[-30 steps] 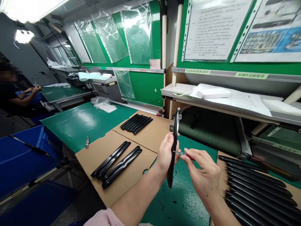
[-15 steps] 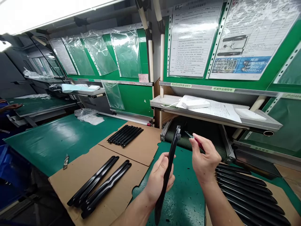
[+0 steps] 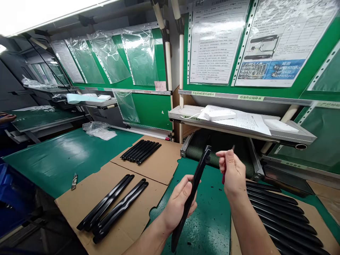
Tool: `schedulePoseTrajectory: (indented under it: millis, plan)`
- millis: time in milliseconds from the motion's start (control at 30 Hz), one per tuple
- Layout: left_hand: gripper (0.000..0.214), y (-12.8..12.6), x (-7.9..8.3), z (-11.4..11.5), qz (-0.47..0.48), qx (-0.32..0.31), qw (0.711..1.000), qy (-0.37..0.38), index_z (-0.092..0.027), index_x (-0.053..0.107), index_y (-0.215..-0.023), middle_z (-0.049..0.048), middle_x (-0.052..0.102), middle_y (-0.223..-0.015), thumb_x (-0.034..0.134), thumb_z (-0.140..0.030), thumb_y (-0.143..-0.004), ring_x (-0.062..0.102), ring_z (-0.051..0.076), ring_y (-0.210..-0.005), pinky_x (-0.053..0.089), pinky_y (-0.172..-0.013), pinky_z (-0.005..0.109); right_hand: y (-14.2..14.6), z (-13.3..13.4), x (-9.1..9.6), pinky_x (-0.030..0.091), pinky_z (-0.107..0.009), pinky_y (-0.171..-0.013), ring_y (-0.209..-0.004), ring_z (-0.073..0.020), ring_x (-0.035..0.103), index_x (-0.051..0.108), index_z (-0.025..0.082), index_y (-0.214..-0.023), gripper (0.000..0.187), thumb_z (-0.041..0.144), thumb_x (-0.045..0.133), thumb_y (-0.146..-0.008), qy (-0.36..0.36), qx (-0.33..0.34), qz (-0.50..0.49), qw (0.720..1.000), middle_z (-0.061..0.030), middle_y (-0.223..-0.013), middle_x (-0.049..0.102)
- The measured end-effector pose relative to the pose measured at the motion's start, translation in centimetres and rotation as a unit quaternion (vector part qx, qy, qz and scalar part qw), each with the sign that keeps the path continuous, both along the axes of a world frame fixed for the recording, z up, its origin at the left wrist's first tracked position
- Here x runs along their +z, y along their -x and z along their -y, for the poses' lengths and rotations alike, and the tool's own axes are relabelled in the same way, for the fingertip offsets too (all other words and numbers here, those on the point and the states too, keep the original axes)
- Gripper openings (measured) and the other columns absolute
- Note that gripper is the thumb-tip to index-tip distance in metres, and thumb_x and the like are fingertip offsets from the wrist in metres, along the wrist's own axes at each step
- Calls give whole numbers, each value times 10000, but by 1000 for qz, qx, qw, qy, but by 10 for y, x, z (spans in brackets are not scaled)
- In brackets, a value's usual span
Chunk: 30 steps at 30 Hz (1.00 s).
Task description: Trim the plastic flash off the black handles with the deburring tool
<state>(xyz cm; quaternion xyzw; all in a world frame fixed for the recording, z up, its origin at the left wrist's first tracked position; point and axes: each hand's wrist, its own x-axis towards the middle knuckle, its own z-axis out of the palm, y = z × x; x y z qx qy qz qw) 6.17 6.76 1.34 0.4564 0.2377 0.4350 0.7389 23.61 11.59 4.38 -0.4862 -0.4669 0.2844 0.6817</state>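
Observation:
My left hand [image 3: 181, 200] is wrapped round a long, glossy black plastic strip [image 3: 195, 186], held tilted with its far end up. That far end is notched. To the right of it, apart from the strip, my right hand [image 3: 234, 173] grips a small knife-like tool with a red handle [image 3: 223, 176]. Its dark, narrow tip pokes out above my fingers, and most of the tool is hidden in the hand. Under my hands the green table mat [image 3: 204, 219] carries small black scraps.
Black strips [image 3: 117, 209] lie on the left cardboard [image 3: 156, 212], with another group [image 3: 140, 151] behind. More strips [image 3: 284, 216] are at the right. A conveyor belt [image 3: 220, 145] runs under a shelf [image 3: 287, 138]. A utility knife [image 3: 74, 181] lies at left. Another person's hand [image 3: 7, 117] shows far left.
My right hand has turned upward and drawn away from the strip's end, so the tool's tip now points up. The strip in my left hand has tilted slightly rightward at its top.

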Motion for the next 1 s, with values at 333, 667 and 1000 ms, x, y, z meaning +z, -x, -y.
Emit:
schedulePoseTrajectory:
  millis: [333, 667, 1000]
  plan:
    - [340, 4, -5, 0, 18, -17, 1000, -10, -192, 486, -1086, -112, 298, -538, 446, -503, -953, 151, 19, -358, 168, -352, 170, 7, 29, -20, 528, -300, -670, -824, -194, 653, 732, 211, -1056, 247, 374, 649, -891, -108, -58, 194, 973, -67, -947, 696]
    - [334, 20, 37, -18, 71, 211, 967, -127, -241, 518, -1153, -86, 385, -607, 614, -376, -863, 320, 45, -386, 254, -397, 198, 5, 46, -16, 514, -283, -630, -743, -187, 663, 748, 246, -937, 233, 453, 682, -853, -12, 33, 244, 969, -27, -882, 725]
    - [360, 27, 36, -12, 82, 313, 922, -214, -275, 578, -1166, -67, 414, -608, 659, -430, -851, 285, 33, -422, 269, -428, 180, 38, 67, -13, 429, -287, -600, -695, -161, 602, 712, 273, -861, 228, 436, 576, -943, -45, 161, 518, 839, 7, -751, 662]
